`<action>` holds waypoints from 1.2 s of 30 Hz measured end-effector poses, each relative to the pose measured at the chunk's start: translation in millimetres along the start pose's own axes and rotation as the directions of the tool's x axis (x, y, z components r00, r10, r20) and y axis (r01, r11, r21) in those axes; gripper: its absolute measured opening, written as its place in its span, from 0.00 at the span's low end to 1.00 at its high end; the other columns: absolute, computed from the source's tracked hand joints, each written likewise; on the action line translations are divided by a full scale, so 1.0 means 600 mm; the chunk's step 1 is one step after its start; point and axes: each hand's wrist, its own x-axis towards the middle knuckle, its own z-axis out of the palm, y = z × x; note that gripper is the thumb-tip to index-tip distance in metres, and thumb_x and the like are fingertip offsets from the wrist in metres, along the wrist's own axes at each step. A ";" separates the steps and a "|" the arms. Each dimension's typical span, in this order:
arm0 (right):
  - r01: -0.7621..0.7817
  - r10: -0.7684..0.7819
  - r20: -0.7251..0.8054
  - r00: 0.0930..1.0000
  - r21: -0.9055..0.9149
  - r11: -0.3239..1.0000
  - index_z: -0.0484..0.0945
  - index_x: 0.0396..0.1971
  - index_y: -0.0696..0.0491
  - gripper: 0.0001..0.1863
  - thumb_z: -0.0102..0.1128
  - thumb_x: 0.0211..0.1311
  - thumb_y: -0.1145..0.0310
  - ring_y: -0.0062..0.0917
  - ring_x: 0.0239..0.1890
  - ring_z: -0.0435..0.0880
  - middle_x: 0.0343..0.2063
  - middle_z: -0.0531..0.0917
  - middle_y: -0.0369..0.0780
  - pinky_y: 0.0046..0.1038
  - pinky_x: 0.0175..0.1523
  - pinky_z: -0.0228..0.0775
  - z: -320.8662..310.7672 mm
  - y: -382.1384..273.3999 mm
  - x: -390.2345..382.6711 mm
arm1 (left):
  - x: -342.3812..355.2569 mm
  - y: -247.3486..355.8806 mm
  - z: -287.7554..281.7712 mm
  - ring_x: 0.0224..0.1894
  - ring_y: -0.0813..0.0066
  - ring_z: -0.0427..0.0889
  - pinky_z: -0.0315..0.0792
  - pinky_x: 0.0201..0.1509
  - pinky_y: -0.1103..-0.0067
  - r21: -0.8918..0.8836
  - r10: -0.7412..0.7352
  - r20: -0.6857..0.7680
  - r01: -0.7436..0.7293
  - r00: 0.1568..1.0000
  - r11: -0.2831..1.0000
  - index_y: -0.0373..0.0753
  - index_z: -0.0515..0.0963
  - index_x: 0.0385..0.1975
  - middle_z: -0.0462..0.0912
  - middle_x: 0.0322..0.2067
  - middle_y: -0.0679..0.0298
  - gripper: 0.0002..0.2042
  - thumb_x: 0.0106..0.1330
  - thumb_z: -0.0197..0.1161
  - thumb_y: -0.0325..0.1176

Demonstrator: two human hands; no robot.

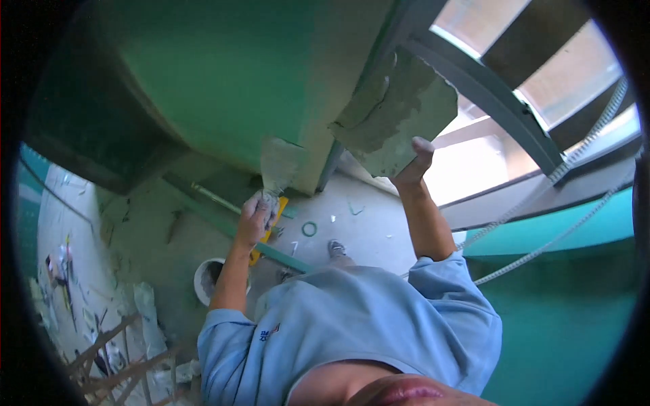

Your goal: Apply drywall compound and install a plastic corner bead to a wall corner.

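Note:
My left hand [254,215] is closed around the handle of a putty knife [281,162], its wide blade pointing up and away from me. Whitish smears cover the blade and my fingers. In my right hand [414,166] I grip a flat grey-green board [406,111] by its near edge, with the thumb lying over its face. Patches of grey putty coat the board. It is held up beside the window frame, right of the putty knife. The two tools are apart. A green wall [230,74] with a pale band at its right side stands in front of me.
A white bucket [204,283] stands on the floor by my left forearm. A yellow tool [273,223], a green strip [284,258] and a green ring [309,229] lie near my feet. A rusty metal frame [112,345] is at lower left; ridged white cords [521,260] hang right.

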 end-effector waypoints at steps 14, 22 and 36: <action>0.186 0.196 0.347 0.917 -0.808 0.559 0.62 0.52 0.58 0.37 0.57 0.44 0.50 0.35 0.56 0.62 0.52 0.65 0.46 0.34 0.57 0.56 -0.011 0.030 -0.049 | 0.038 0.138 0.068 0.16 0.89 0.58 0.54 0.17 0.89 -0.204 0.094 0.300 -0.032 0.949 0.978 0.43 0.66 0.27 0.61 0.16 0.75 0.14 0.62 0.51 0.48; -0.105 0.251 0.136 0.959 -0.649 0.753 0.60 0.54 0.57 0.43 0.56 0.44 0.40 0.35 0.49 0.71 0.48 0.70 0.45 0.35 0.50 0.67 0.050 -0.019 -0.012 | 0.000 0.099 0.070 0.16 0.88 0.57 0.52 0.16 0.88 0.020 -0.003 0.225 -0.001 0.974 1.000 0.43 0.64 0.26 0.59 0.16 0.75 0.17 0.62 0.49 0.52; 0.757 0.324 0.754 0.571 -0.330 -0.565 0.64 0.53 0.37 0.43 0.73 0.26 0.57 0.31 0.53 0.61 0.49 0.68 0.35 0.39 0.59 0.52 0.177 -0.168 0.058 | -0.057 0.215 -0.034 0.14 0.88 0.57 0.52 0.15 0.89 -0.024 -0.030 0.028 0.030 0.999 0.999 0.40 0.65 0.25 0.62 0.16 0.72 0.16 0.65 0.46 0.46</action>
